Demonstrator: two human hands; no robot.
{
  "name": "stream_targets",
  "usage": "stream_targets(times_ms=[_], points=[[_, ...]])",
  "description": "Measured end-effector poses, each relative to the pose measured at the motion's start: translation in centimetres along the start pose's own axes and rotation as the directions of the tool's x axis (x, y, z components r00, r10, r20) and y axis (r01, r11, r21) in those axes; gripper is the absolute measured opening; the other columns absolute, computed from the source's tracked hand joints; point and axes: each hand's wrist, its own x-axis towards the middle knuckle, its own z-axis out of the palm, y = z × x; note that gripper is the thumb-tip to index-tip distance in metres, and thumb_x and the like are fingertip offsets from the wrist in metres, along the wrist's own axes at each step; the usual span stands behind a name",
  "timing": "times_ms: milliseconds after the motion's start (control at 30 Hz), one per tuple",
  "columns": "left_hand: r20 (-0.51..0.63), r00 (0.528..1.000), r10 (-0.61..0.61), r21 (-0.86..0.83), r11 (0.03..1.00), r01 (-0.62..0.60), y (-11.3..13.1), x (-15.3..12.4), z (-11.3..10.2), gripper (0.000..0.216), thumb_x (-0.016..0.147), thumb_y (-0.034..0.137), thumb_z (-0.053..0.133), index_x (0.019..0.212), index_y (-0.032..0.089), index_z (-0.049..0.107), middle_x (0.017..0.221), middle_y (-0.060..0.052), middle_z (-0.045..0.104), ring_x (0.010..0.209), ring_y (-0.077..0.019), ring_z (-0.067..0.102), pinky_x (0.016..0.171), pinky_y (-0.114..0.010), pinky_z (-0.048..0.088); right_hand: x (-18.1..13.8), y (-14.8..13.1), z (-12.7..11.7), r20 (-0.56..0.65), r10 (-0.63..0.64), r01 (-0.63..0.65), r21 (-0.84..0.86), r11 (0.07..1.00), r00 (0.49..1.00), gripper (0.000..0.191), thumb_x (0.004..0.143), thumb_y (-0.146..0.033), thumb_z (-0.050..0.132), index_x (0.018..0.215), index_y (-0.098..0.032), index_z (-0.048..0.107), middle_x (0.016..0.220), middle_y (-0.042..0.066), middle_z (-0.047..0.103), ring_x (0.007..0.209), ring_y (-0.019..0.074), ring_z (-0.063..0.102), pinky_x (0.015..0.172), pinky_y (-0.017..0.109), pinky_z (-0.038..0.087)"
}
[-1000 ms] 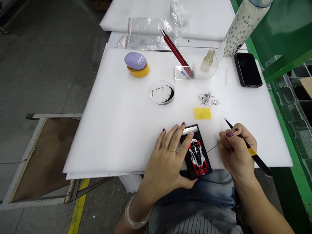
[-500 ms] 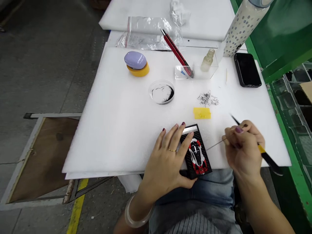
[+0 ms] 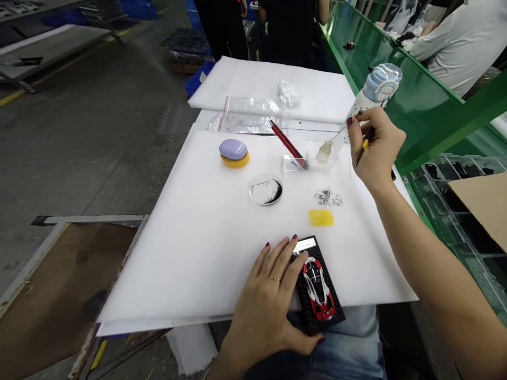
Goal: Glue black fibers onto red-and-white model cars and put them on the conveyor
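My left hand (image 3: 265,306) lies along the left side of a black base with a red, white and black model car (image 3: 318,289) on it. Its fingers rest at the base's far end and its thumb at the near end, gripping it at the table's front edge. My right hand (image 3: 378,145) is raised at the back right, pinching a thin needle-like tool (image 3: 339,132) between thumb and fingers. The tool's tip is at the mouth of a small glass bottle (image 3: 325,152). A dark tool with a yellow band (image 3: 365,145), seemingly tweezers, is also tucked in that hand.
A clear tray (image 3: 295,165) holds the bottle and red-and-black pens. Nearby are a round dish (image 3: 265,190) of tiny black strips, a loose pile of strips (image 3: 328,197), yellow tape (image 3: 321,217), a purple-and-yellow case (image 3: 234,153) and a water bottle (image 3: 378,87). People are beyond the table.
My right hand has moved from beside the model car up and away to the small bottle, bringing its tools along. My left hand stays on the base. The view has tilted up.
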Motion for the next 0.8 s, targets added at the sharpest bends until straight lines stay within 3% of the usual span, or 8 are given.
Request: stream_targets(times_ms=[133,200,300,367,467,567,667,800], points=[[0.0,1.0,-0.013,-0.05,0.999,0.013,-0.1,0.0,-0.1,0.122,0.055,0.085,0.064,0.146,0.008,0.04,0.156,-0.025,0.047,0.145,-0.0396,0.045,0.122,-0.052,0.027,-0.3,0.2,-1.2,0.104,0.028,-0.032,0.034,0.999,0.994,0.037,0.091,-0.061,0.066,0.084,-0.024,0.066,0.062,-0.001,0.06,0.057,0.0145,0.05,0.063,0.033,0.038],[-0.002,1.0,-0.022,-0.09,0.996,0.022,-0.1,0.0,-0.3,0.118,0.06,0.085,0.059,0.147,0.008,0.039,0.157,-0.024,0.047,0.146,-0.0393,0.045,0.123,-0.052,0.026,-0.9,0.1,-2.7,0.11,0.105,-0.123,0.176,0.977,0.988,0.054,0.094,-0.073,0.05,0.09,-0.023,0.07,0.06,0.001,0.061,0.054,0.0157,0.053,0.061,0.034,0.04],[-0.018,0.999,-0.038,-0.147,0.989,0.035,-0.2,0.1,-0.5,0.111,0.071,0.087,0.045,0.149,0.009,0.039,0.158,-0.022,0.047,0.147,-0.0379,0.045,0.123,-0.052,0.027,-2.5,0.2,-5.0,0.251,0.217,-0.307,0.412,0.858,0.943,0.079,0.092,-0.086,0.026,0.102,-0.023,0.073,0.064,0.003,0.064,0.055,0.0167,0.055,0.058,0.034,0.043],[-0.027,0.997,-0.069,-0.185,0.981,0.062,-0.1,0.2,-0.6,0.107,0.078,0.089,0.035,0.151,0.01,0.039,0.157,-0.02,0.049,0.146,-0.0372,0.047,0.123,-0.052,0.029,-3.8,0.4,-6.1,0.341,0.199,-0.344,0.443,0.828,0.919,0.066,0.089,-0.083,0.046,0.105,-0.025,0.073,0.078,0.004,0.071,0.066,0.0167,0.061,0.065,0.033,0.049],[-0.063,0.989,-0.135,-0.259,0.959,0.115,0.1,0.4,-0.4,0.107,0.081,0.092,0.025,0.15,0.012,0.043,0.154,-0.018,0.054,0.14,-0.0373,0.054,0.12,-0.053,0.034,-5.6,1.1,-6.2,0.41,0.2,-0.348,0.326,0.879,0.89,0.042,0.076,-0.061,0.082,0.097,-0.025,0.075,0.091,0.004,0.074,0.078,0.0169,0.066,0.07,0.032,0.053],[-0.172,0.952,-0.253,-0.362,0.915,0.178,0.4,0.5,0.4,0.105,0.082,0.093,0.016,0.145,0.017,0.051,0.147,-0.015,0.061,0.134,-0.0351,0.059,0.119,-0.051,0.036,-6.8,1.9,-5.0,0.485,0.281,-0.44,0.252,0.862,0.828,0.045,0.078,-0.065,0.078,0.08,-0.021,0.072,0.074,0.005,0.071,0.064,0.0151,0.061,0.056,0.03,0.047],[-0.223,0.922,-0.315,-0.418,0.886,0.201,0.8,0.6,1.1,0.104,0.08,0.095,0.017,0.142,0.022,0.055,0.144,-0.011,0.064,0.133,-0.0327,0.059,0.119,-0.047,0.034,-7.7,2.5,-3.5,0.523,0.383,-0.556,0.224,0.801,0.762,0.044,0.077,-0.062,0.078,0.08,-0.02,0.063,0.06,0.001,0.064,0.055,0.0133,0.055,0.052,0.029,0.042],[-0.231,0.906,-0.354,-0.428,0.874,0.232,1.1,0.7,1.4,0.105,0.079,0.096,0.013,0.14,0.022,0.057,0.143,-0.011,0.065,0.132,-0.033,0.06,0.12,-0.047,0.032,-8.4,2.8,-2.6,0.466,0.472,-0.589,0.14,0.796,0.749,0.03,0.078,-0.043,0.078,0.08,-0.021,0.058,0.059,-0.002,0.062,0.057,0.0134,0.058,0.054,0.028,0.041]])
